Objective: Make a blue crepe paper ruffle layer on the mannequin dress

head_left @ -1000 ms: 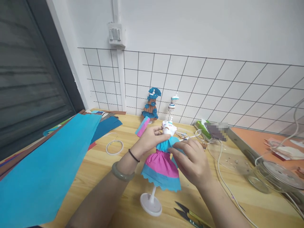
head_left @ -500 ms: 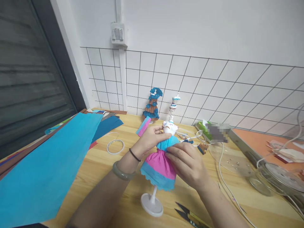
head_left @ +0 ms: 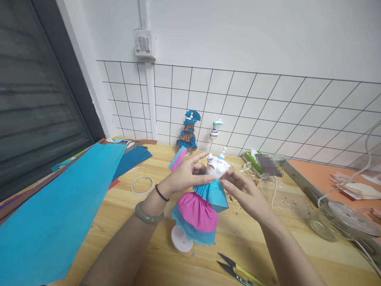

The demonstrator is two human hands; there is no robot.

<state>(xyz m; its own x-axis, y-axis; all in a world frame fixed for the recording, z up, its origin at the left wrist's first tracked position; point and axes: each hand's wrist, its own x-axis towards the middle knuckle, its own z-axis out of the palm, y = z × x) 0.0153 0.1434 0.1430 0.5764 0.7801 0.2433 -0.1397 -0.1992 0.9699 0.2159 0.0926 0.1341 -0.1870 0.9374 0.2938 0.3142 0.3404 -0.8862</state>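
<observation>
A miniature dress form (head_left: 216,168) with a white, colour-marked bust leans between my hands, its round white base (head_left: 182,239) tilted on the table. It wears a gathered pink crepe paper skirt (head_left: 198,212) with a scalloped blue hem. A pleated strip of blue crepe paper (head_left: 217,195) wraps the waist, its right end flaring out. My left hand (head_left: 187,172) grips the strip's upper edge against the bust, thumb in front and fingers partly hidden behind. On the other side my right hand (head_left: 245,192) pinches the strip's top edge between thumb and fingers.
Snips (head_left: 235,270) lie near the front edge. Blue paper sheets (head_left: 68,206) cover the left side, beside a tape roll (head_left: 142,185). Behind stand a finished blue-brown dress form (head_left: 189,133) and another white form (head_left: 214,131). A cable and clear spool (head_left: 351,218) occupy the right.
The dress form has tilted, its bust moving right and its base left. My right hand has moved up from the waist to the strip's top edge, and the strip's right end now flares out.
</observation>
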